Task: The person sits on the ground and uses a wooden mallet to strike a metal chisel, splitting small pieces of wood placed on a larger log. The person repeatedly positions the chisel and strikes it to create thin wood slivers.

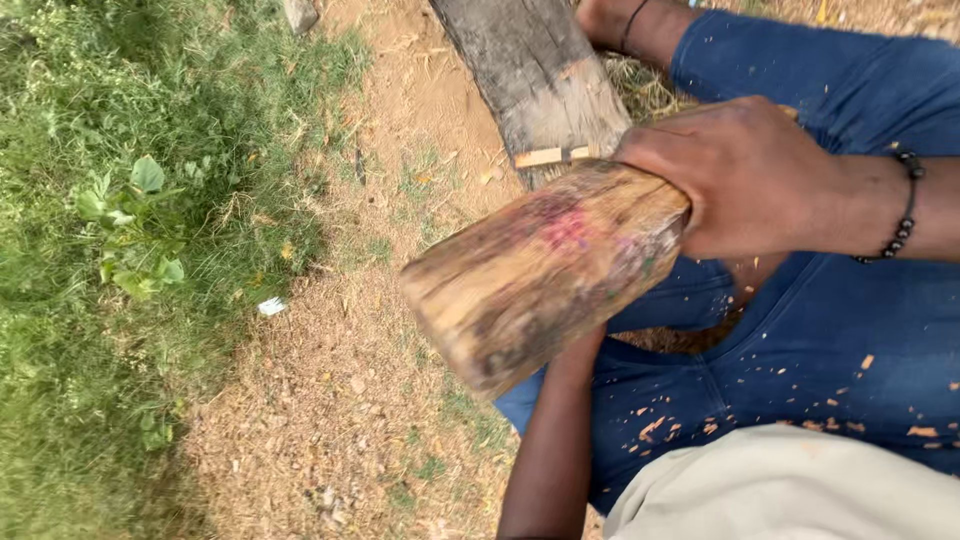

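My right hand (745, 175), with a dark bead bracelet at the wrist, is closed around the narrow end of a thick wooden club (540, 270). The club's worn, stained head points down and left, in the air above the ground. My left forearm (550, 440) rises from the bottom edge and passes behind the club, so that hand is hidden. Just above the club lies a small pale strip of wood (548, 157), against the end of a grey weathered log (535, 60).
My blue trousers (840, 340) are sprinkled with wood chips, above a pale cloth (790, 490). A bare limb with a thin black band (640, 25) shows at the top. Dry sandy ground (340, 400) lies in the middle, with grass and leafy weeds (120, 200) at the left.
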